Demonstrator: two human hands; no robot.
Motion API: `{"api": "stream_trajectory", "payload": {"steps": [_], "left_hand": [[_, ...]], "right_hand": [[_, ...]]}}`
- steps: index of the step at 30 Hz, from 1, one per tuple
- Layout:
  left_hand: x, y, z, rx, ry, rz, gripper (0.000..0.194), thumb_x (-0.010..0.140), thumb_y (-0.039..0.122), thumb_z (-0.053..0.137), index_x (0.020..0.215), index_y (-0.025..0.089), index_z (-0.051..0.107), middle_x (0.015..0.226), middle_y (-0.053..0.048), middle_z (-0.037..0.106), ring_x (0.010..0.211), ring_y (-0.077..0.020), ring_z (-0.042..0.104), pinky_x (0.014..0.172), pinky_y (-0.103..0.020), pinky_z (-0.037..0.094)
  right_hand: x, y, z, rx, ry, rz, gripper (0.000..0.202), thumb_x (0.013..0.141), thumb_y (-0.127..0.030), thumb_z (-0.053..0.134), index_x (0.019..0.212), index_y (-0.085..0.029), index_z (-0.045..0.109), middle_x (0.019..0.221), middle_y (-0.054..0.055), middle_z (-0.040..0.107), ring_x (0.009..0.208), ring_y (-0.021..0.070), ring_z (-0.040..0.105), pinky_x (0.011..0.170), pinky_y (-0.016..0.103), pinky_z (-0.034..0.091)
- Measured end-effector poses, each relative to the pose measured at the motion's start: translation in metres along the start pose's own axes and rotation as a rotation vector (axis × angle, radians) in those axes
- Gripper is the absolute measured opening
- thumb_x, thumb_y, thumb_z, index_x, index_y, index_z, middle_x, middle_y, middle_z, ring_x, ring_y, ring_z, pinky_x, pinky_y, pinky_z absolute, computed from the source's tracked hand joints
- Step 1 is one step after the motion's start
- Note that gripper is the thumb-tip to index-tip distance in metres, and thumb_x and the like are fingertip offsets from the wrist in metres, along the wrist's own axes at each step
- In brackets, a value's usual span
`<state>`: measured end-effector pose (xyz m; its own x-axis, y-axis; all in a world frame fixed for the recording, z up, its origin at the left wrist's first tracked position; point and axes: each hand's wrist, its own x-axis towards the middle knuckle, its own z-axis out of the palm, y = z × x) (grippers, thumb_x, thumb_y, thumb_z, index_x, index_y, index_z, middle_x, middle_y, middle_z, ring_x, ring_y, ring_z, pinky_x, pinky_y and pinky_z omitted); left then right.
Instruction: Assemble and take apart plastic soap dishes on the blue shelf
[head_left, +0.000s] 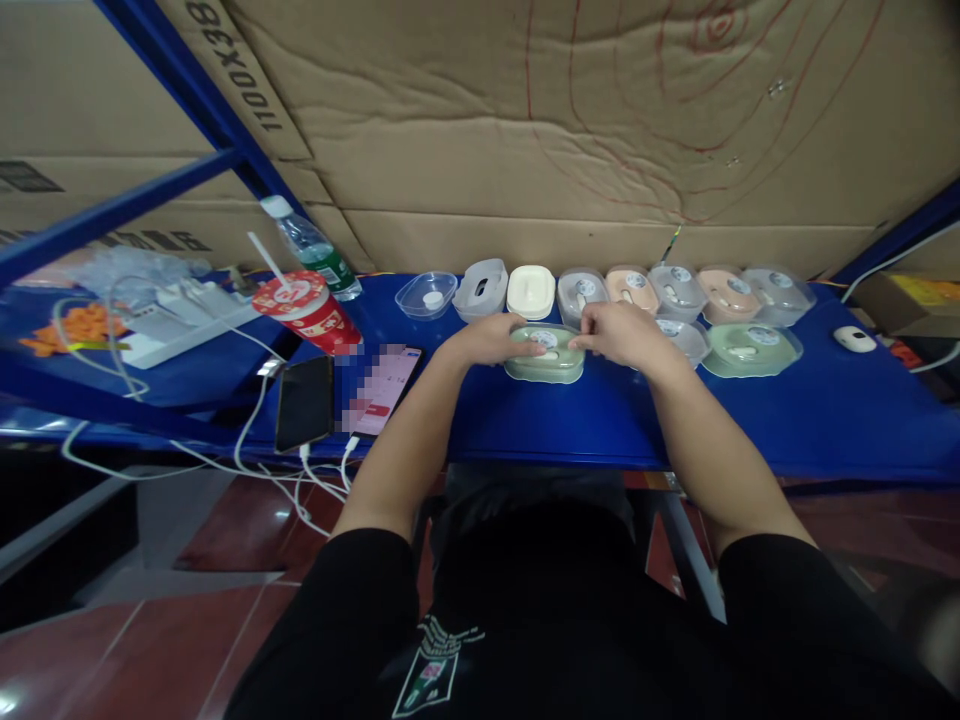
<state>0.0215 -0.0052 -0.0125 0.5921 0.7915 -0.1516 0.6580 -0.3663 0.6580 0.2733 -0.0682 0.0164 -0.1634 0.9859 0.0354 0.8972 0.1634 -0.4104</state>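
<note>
Head view: the green container (544, 368) lies under the left hand (491, 340), thumb and fingers spread at ten o'clock; the right hand (619, 335) bunches its fingers at two o'clock, pinch unclear.

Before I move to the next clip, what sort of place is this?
Probably a workstation in a workshop or storeroom: there is a blue table, blue metal framing, large cardboard sheeting and several plastic containers.

The tabletop (495, 425) is plain blue, and the straw cup (304, 308) red with pale patterning.
</note>
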Motion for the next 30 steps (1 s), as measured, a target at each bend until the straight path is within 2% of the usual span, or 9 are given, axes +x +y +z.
{"api": "stream_trajectory", "payload": {"steps": [3,5,8,13,18,21,23,26,30], "left_hand": [[0.007,0.005,0.016,-0.159,-0.042,0.030,0.054,0.096,0.055,0.068,0.136,0.018,0.071,0.097,-0.013,0.080,0.073,-0.0237,0.076,0.062,-0.036,0.059],[0.012,0.009,0.028,-0.283,-0.100,0.060,0.051,0.105,0.052,0.056,0.140,0.018,0.068,0.108,-0.016,0.080,0.085,-0.0254,0.079,0.068,-0.037,0.063],[0.020,0.012,0.045,-0.360,-0.111,0.140,0.038,0.109,0.038,0.048,0.133,0.018,0.070,0.118,-0.016,0.079,0.101,-0.0251,0.078,0.084,-0.040,0.066],[0.029,0.011,0.059,-0.261,0.025,0.290,0.023,0.101,0.015,0.057,0.121,0.016,0.069,0.124,-0.013,0.076,0.113,-0.0224,0.074,0.096,-0.036,0.064],[0.034,0.006,0.056,-0.219,0.130,0.357,0.025,0.108,0.021,0.046,0.112,0.015,0.070,0.117,-0.012,0.078,0.111,-0.0221,0.073,0.098,-0.036,0.062],[0.034,-0.002,0.049,-0.032,0.350,0.321,0.027,0.107,0.023,0.049,0.123,0.017,0.070,0.136,-0.014,0.072,0.129,-0.0259,0.068,0.112,-0.045,0.057],[0.033,-0.009,0.044,0.110,0.429,0.265,0.037,0.104,0.022,0.053,0.139,0.019,0.065,0.152,-0.015,0.064,0.141,-0.0283,0.062,0.117,-0.047,0.053],[0.032,-0.016,0.039,0.211,0.375,0.181,0.051,0.106,0.027,0.052,0.157,0.021,0.054,0.165,-0.016,0.055,0.147,-0.0311,0.058,0.119,-0.050,0.051],[0.032,-0.017,0.035,0.258,0.353,0.136,0.055,0.105,0.036,0.058,0.158,0.019,0.054,0.158,-0.018,0.060,0.142,-0.0327,0.061,0.117,-0.049,0.050]], "right_hand": [[-0.005,-0.011,0.003,-0.036,0.286,-0.026,0.022,0.094,-0.042,0.076,0.084,-0.024,0.067,0.083,0.009,0.075,0.090,0.0307,0.071,0.076,0.039,0.045],[-0.010,-0.022,0.009,0.052,0.359,-0.064,0.024,0.099,-0.046,0.067,0.091,-0.024,0.069,0.084,0.009,0.075,0.089,0.0305,0.070,0.079,0.040,0.045],[-0.017,-0.039,0.024,0.157,0.329,-0.136,0.028,0.101,-0.051,0.063,0.094,-0.025,0.069,0.085,0.008,0.074,0.088,0.0282,0.068,0.081,0.039,0.046],[-0.017,-0.046,0.050,0.288,0.271,-0.259,0.025,0.101,-0.049,0.062,0.101,-0.025,0.069,0.092,0.007,0.074,0.087,0.0241,0.067,0.082,0.037,0.048],[0.000,-0.031,0.065,0.468,0.384,-0.247,0.027,0.101,-0.049,0.062,0.114,-0.025,0.066,0.106,0.008,0.074,0.097,0.0243,0.068,0.091,0.039,0.054],[0.011,-0.023,0.071,0.570,0.399,-0.254,0.033,0.101,-0.050,0.062,0.122,-0.024,0.064,0.118,0.010,0.073,0.105,0.0249,0.068,0.096,0.040,0.055],[0.016,-0.020,0.075,0.596,0.389,-0.246,0.034,0.100,-0.050,0.062,0.123,-0.024,0.063,0.122,0.011,0.072,0.110,0.0253,0.067,0.101,0.042,0.054],[0.020,-0.018,0.076,0.577,0.373,-0.219,0.031,0.100,-0.048,0.063,0.120,-0.025,0.064,0.119,0.010,0.073,0.108,0.0257,0.067,0.101,0.044,0.054],[0.020,-0.015,0.074,0.501,0.406,-0.190,0.025,0.100,-0.045,0.063,0.114,-0.025,0.066,0.113,0.009,0.073,0.100,0.0255,0.066,0.100,0.045,0.054]]}}
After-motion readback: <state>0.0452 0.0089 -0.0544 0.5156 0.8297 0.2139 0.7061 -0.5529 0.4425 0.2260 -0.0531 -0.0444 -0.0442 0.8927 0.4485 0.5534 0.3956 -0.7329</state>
